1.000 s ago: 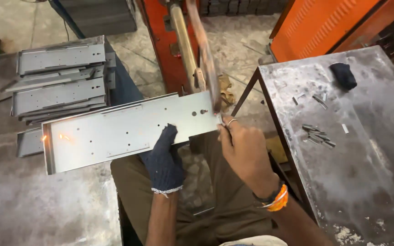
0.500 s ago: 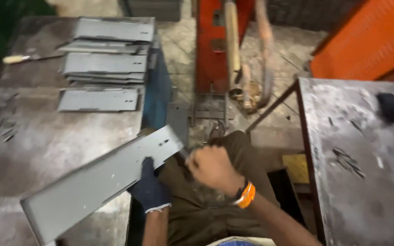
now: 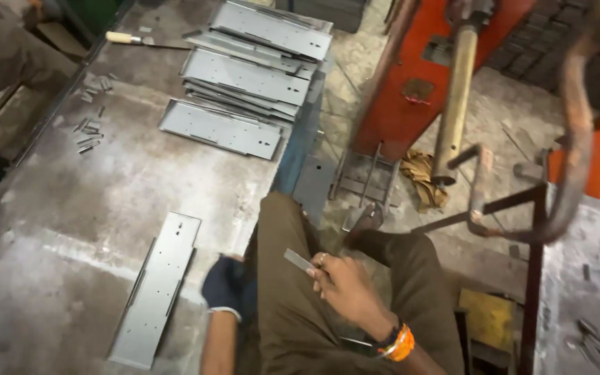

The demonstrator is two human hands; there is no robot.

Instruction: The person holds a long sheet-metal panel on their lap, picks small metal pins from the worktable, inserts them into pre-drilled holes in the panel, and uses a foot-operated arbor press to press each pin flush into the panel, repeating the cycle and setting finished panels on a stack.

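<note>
right hand (image 3: 345, 285): pinching small metal strip (image 3: 298, 260) over lap | left hand (image 3: 225, 285): gloved, grip unclear, at table edge | long grey panel (image 3: 155, 295): just left of it, long axis running away, left hand nearer

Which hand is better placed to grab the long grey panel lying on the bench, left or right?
Left, probably. The gloved left hand sits at the bench edge right beside the long grey panel and looks empty. The bare right hand is over the lap, pinching a small metal strip.
</note>
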